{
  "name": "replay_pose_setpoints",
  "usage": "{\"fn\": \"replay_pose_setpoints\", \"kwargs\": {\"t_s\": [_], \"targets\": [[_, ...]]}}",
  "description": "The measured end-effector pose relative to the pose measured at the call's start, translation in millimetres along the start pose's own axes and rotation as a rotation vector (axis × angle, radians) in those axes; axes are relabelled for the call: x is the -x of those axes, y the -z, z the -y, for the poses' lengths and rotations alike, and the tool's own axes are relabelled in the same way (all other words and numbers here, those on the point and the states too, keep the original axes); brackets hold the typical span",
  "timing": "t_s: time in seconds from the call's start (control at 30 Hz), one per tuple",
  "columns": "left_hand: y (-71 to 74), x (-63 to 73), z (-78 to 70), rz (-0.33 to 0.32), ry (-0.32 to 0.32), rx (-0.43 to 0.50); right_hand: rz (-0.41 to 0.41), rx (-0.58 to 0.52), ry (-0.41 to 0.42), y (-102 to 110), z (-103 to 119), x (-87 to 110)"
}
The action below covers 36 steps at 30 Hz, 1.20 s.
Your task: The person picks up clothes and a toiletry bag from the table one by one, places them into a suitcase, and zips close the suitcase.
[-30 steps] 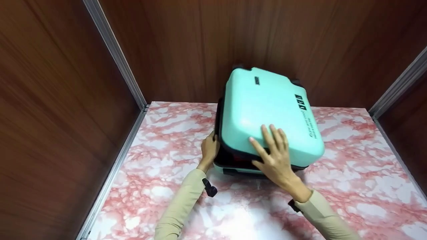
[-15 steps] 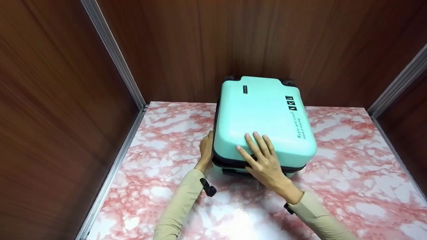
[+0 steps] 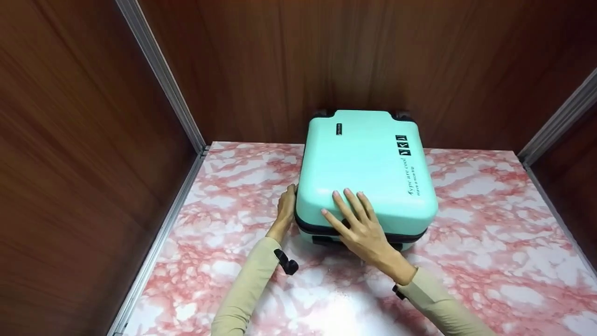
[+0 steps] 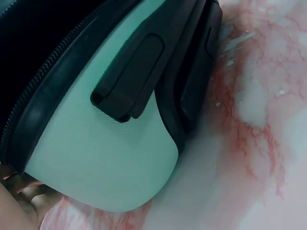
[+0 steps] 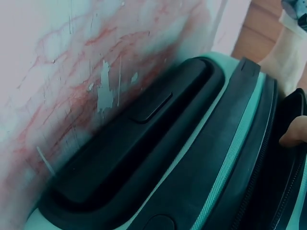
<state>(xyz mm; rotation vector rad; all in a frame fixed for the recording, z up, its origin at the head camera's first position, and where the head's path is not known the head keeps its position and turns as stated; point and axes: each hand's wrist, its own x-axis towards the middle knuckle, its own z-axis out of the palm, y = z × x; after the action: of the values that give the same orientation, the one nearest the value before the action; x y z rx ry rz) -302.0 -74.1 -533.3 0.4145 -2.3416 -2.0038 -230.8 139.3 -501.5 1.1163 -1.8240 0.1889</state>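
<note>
A mint-green suitcase [image 3: 364, 163] lies flat with its lid on top and its wheels toward the back wall. My right hand [image 3: 366, 235] rests with spread fingers on the lid's front edge. In the right wrist view the thumb [image 5: 295, 132] touches the dark lid rim, beside a dark gap between the halves. My left hand [image 3: 286, 205] is at the suitcase's left side, its fingertips partly hidden behind the edge. The left wrist view shows that hand [image 4: 19, 206] by the corner, below the zipper [image 4: 53, 57]. A black carry handle [image 4: 132, 72] is on the front side.
The suitcase stands on a red-and-white marbled surface [image 3: 233, 196], close to the brown wood back wall [image 3: 252, 70]. Brown side panels [image 3: 93, 140] with metal edge rails [image 3: 158, 74] border the surface left and right.
The suitcase lid has come down, and its front gap has narrowed. The lid turned slightly leftward to line up with the base. The right hand moved left and down with it.
</note>
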Motion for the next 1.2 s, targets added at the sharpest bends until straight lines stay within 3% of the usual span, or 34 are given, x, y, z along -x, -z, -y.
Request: {"fn": "replay_pose_setpoints", "kwargs": {"t_s": [0.2, 0.37, 0.73, 0.93, 1.1, 1.2], "targets": [[1.9, 0.0, 0.3, 0.001, -0.007, -0.016, 0.026, 0.019, 0.029, -2.6, 1.2, 2.5], [2.6, 0.2, -4.4, 0.049, -0.047, -0.008, 0.05, 0.039, 0.036, -0.9, 2.3, 4.3], [2.1, 0.9, -6.7, 0.131, -0.13, 0.033, 0.206, 0.004, -0.011, 7.6, 7.8, 8.0], [4.5, 0.9, -7.4, 0.186, -0.19, 0.055, 0.187, -0.039, -0.047, 8.1, 10.6, 6.3], [5.3, 1.3, -11.2, 0.177, -0.2, 0.072, 0.161, -0.01, -0.04, 5.6, 11.4, 7.2], [5.3, 2.4, -15.4, 0.2, -0.187, 0.131, 0.159, -0.006, -0.044, 5.1, 12.4, 8.0]]}}
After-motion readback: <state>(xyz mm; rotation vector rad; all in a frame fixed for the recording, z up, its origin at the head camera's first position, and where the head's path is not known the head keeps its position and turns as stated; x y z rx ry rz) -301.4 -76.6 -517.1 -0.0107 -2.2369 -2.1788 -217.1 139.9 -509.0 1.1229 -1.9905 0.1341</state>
